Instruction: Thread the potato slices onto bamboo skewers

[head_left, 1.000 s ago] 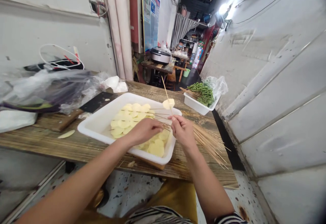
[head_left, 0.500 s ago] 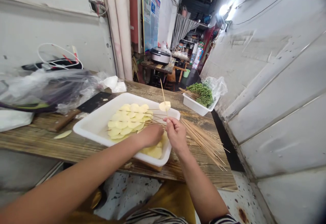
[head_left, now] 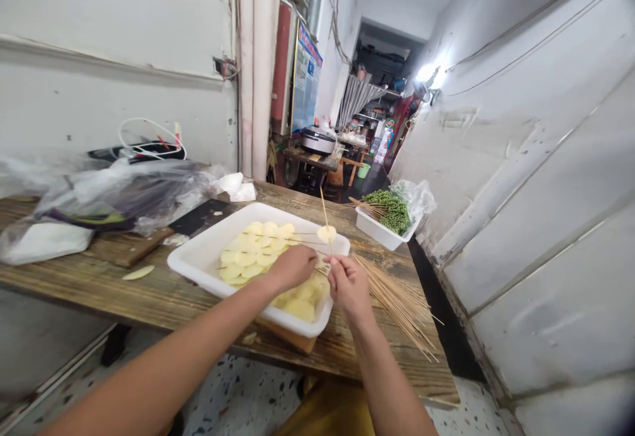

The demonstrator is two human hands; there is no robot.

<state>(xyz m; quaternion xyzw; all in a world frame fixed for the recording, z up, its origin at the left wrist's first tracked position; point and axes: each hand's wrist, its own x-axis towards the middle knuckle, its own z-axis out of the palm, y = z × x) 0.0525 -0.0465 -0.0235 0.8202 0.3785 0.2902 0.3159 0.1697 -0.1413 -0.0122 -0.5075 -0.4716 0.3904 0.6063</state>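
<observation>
Right hand, grip closed, pinching a thin bamboo skewer between thumb and fingers, skewer held near upright, a single pale potato slice threaded on it just above the fingers. Left hand is curled just beside the right, over the tray, with its back up; fingers hide whatever is under them, so cannot tell if that grip is holding anything. Both hands are above a white plastic tray on a worn wooden counter. The tray holds many raw potato slices, overlapping, spread across its floor, some under the left hand. A few thin skewers lie across the slices. A bundle of bamboo skewers fans out on the counter right of the tray, near the right hand. Behind it, a smaller white tray holds green peppercorn-like clusters on skewers, with a clear plastic bag bunched behind. Left of the big tray sits a cleaver, dark blade, wooden handle, its blade end close to the tray. One loose slice lies on the counter left of the tray. A crumpled plastic bag and a coiled white cable are farther left. Far down the corridor, a rice cooker stands on a table.
</observation>
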